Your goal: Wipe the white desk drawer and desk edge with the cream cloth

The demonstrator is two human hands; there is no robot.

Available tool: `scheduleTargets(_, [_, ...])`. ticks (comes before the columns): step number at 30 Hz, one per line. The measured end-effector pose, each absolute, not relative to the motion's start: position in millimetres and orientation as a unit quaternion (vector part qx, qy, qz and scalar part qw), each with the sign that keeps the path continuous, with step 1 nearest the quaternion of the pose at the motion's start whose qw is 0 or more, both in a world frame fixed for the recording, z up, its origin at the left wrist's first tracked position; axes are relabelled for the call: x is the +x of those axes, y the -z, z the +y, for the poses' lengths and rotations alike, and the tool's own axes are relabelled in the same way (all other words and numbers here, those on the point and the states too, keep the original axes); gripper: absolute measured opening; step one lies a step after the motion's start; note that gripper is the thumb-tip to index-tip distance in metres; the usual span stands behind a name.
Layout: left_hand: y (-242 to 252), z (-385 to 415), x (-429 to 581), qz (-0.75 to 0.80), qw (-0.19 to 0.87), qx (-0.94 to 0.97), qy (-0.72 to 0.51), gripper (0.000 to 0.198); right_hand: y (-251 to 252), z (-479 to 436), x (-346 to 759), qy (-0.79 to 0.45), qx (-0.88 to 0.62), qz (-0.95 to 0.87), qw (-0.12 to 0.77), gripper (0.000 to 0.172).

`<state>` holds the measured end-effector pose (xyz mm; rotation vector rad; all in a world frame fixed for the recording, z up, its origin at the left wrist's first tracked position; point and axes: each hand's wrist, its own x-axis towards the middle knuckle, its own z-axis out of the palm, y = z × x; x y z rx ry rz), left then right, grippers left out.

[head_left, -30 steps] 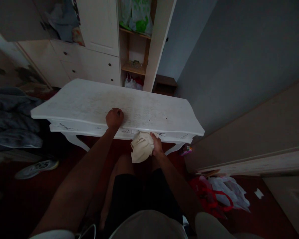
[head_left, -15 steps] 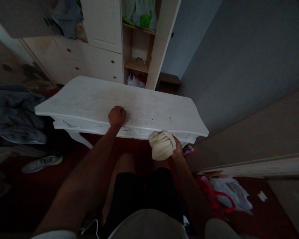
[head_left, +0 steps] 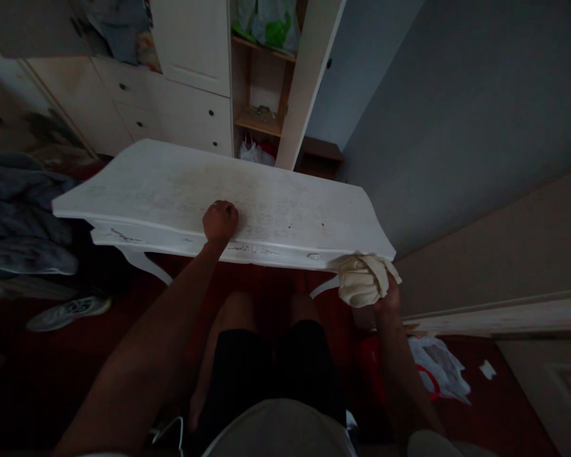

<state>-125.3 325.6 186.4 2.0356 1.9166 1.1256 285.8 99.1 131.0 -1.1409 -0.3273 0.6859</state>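
Observation:
A white table (head_left: pixel 276 197) with a curved edge and carved front stands before me, its top smudged grey in the middle. My left hand (head_left: pixel 220 220) rests in a fist on the tabletop near the front edge, with nothing visible in it. In my right hand (head_left: pixel 389 296) is a bunched cream cloth (head_left: pixel 363 279), held against the table's front at the right corner. The cloth hides part of that corner and some of my fingers.
Behind the table are white drawers (head_left: pixel 171 114) and an open cabinet door (head_left: pixel 311 89). Dark clothes (head_left: pixel 23 209) and a shoe (head_left: pixel 70 313) lie at left. A plastic bag (head_left: pixel 440 365) is on the red floor at right, beside the wall (head_left: pixel 480 158).
My right hand has moved right with the cloth along the table's front, from right of the middle to the right corner. My left fist stays in place on the tabletop.

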Motion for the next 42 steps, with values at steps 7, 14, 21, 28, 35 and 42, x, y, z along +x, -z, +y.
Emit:
scheduleTargets(7, [-186.0,326.1,-126.2,0.638,0.056,0.675,-0.367,0.030,-213.2,114.8,276.4,-0.169,-0.572,-0.216,0.773,0.039])
scheduleTargets(14, [-190.0,323.2,-125.9,0.648,0.052,0.673,-0.352,0.032,-271.0,199.5,275.9,-0.019,-0.503,-0.363,0.784,0.041])
scheduleTargets(21, [-190.7,322.7,-125.6,0.645,0.040,0.672,-0.361,0.030,-216.3,246.7,275.4,0.052,-0.649,-0.472,0.594,0.044])
scheduleTargets(28, [-191.8,323.1,-125.3,0.652,0.040,0.672,-0.348,0.030,-190.0,244.3,287.4,-0.126,-0.666,-0.550,0.488,0.057])
scheduleTargets(35, [-193.5,322.0,-124.9,0.645,0.045,0.680,-0.345,0.031,-200.2,223.6,322.4,-0.207,-0.657,-0.617,0.379,0.097])
scheduleTargets(42, [-195.8,320.2,-124.1,0.652,0.035,0.684,-0.325,0.035,-196.7,214.1,323.7,-0.133,-0.721,-0.550,0.400,0.083])
